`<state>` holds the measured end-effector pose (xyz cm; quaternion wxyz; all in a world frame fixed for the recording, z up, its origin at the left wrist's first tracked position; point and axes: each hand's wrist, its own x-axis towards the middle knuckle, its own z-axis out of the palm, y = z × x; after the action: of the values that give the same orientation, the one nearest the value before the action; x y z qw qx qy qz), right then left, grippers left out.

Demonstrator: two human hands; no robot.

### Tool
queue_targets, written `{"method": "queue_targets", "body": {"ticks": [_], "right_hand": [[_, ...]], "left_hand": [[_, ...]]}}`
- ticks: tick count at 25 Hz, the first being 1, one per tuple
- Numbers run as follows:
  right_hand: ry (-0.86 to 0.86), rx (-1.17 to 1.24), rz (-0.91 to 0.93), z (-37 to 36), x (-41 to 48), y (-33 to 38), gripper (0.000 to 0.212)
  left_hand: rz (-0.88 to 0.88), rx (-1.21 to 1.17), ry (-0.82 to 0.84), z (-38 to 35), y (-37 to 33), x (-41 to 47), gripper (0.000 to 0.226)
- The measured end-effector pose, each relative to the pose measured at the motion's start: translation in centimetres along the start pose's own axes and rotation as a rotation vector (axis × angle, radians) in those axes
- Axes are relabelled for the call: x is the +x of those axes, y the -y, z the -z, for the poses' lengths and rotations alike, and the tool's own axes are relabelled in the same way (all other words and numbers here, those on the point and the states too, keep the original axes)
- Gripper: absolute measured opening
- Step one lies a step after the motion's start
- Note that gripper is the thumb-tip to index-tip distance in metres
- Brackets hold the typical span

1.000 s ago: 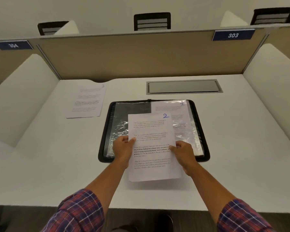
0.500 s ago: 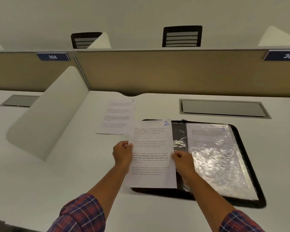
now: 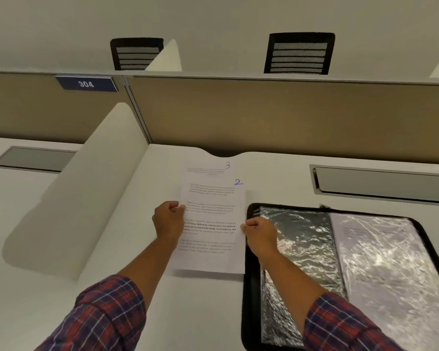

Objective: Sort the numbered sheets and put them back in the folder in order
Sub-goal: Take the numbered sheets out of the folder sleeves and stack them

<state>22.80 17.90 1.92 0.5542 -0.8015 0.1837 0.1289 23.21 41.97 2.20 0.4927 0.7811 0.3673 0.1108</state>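
Note:
Both hands hold the white sheet marked 2 (image 3: 211,203) by its side edges: my left hand (image 3: 168,220) pinches the left edge, my right hand (image 3: 260,233) the right edge. It lies over most of the sheet marked 3 (image 3: 208,167), whose top strip shows on the desk behind it. The open black folder (image 3: 250,249) lies to the right with shiny plastic sleeves; a printed sheet (image 3: 373,239) sits inside its right sleeve, its number not readable.
A white side divider (image 3: 86,188) rises at the left of the white desk (image 3: 112,300). A tan back panel (image 3: 264,115) closes the far side. A grey cable hatch (image 3: 380,182) is set into the desk behind the folder.
Both hands have carried sheet 2 leftward off the folder and over sheet 3. The view has turned left, so the folder now sits at the right.

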Motion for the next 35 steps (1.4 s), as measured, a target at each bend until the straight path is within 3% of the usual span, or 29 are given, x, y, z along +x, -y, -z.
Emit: {"method": "queue_targets", "body": {"ticks": [8,18,22,28,32,35], "right_hand": [[-0.048,-0.167,0.015,-5.0,6.0,3.3,0.009],[-0.088,-0.275,0.04,-6.0,7.3,2.9,0.013],[-0.059,-0.384,0.196,-5.6,5.7,2.9,0.042],[-0.072,-0.669,0.481,-3.3,2.8,0.8,0.069],[-0.054,-0.84,0.563,-0.2,1.0,-1.2,0.078],[-0.065,-0.92,0.579,2.8,-0.3,-2.7,0.081]], "left_hand": [[-0.013,0.089,0.01,-2.1,0.2,8.6,0.023],[-0.089,0.26,0.014,-3.6,1.5,10.1,0.031],[-0.125,0.265,0.048,-3.1,1.6,10.0,0.044],[-0.393,0.547,0.074,-2.6,0.8,6.1,0.057],[-0.623,0.656,0.146,-3.2,0.6,2.5,0.068],[-0.674,0.742,0.22,-4.6,0.1,-1.4,0.076]]}}
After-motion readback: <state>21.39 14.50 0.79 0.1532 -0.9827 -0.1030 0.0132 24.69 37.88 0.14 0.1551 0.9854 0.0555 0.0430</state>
